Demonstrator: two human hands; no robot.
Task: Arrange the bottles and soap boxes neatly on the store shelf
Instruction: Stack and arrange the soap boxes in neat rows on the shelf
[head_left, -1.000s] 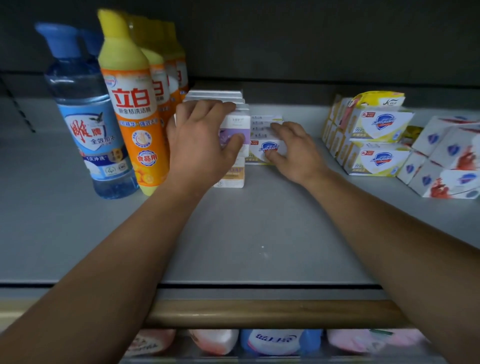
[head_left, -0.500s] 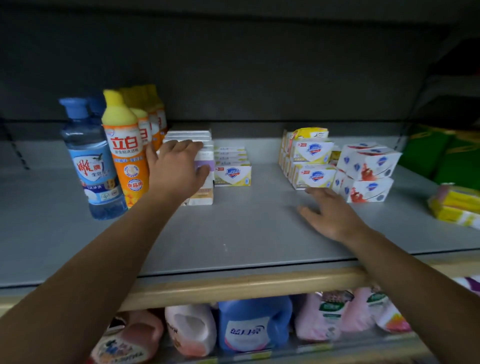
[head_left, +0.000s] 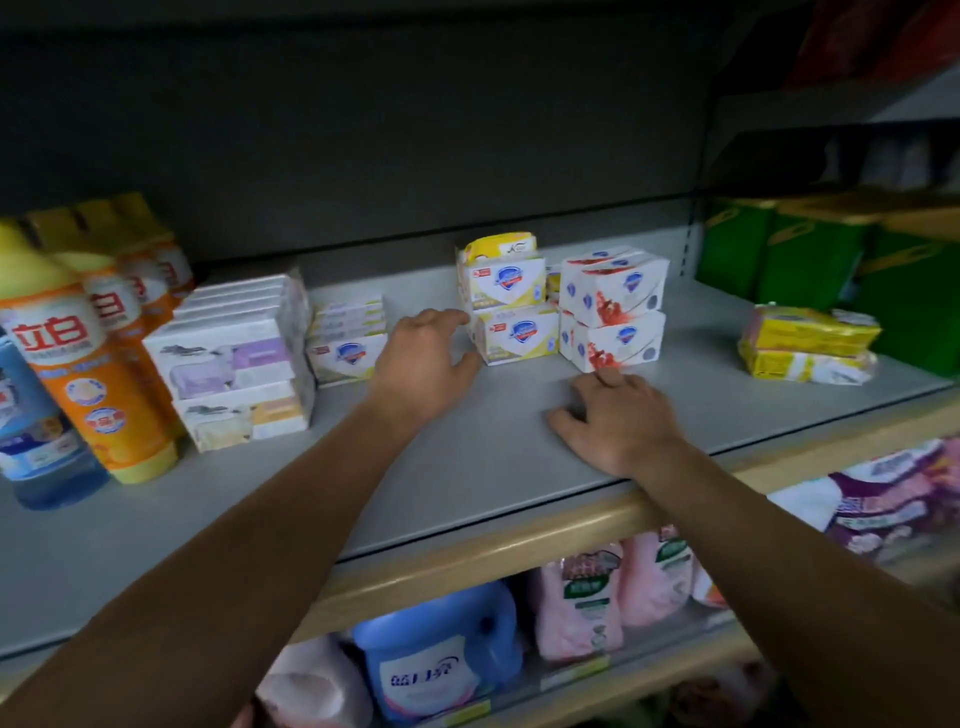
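**A:** What surface am I looking at?

**B:** From my feed, a grey store shelf (head_left: 467, 457) with a pale wooden front edge and a dark back panel. The landmark I use is the yellow-and-white soap boxes (head_left: 511, 312), stacked two high near the middle. Just right of them, touching, stand the red-and-white soap boxes (head_left: 615, 312), also two high. Well to the left lies a low row of flat soap boxes (head_left: 348, 340), then the taller purple-and-white boxes (head_left: 236, 364), then the orange bottles (head_left: 88, 338) with yellow caps and a blue bottle (head_left: 31, 441) at the far left. Well right of the landmark sit yellow wrapped packs (head_left: 808, 345), with green bags (head_left: 810, 265) behind them. Below the shelf I see a blue jug (head_left: 441, 649) and pink refill pouches (head_left: 613, 597)

**A:** And the hands?

**B:** My left hand (head_left: 428, 358) reaches in, fingers relaxed and spread, fingertips at the left side of the landmark stack, gripping nothing. My right hand (head_left: 618, 415) lies palm down on the shelf in front of the red-and-white boxes, fingers loosely bent, one fingertip at the lower box; it holds nothing

**A:** Any writing?

**B:** The orange bottles carry large red Chinese characters on white. The soap boxes show a blue shield emblem; smaller print is too blurred
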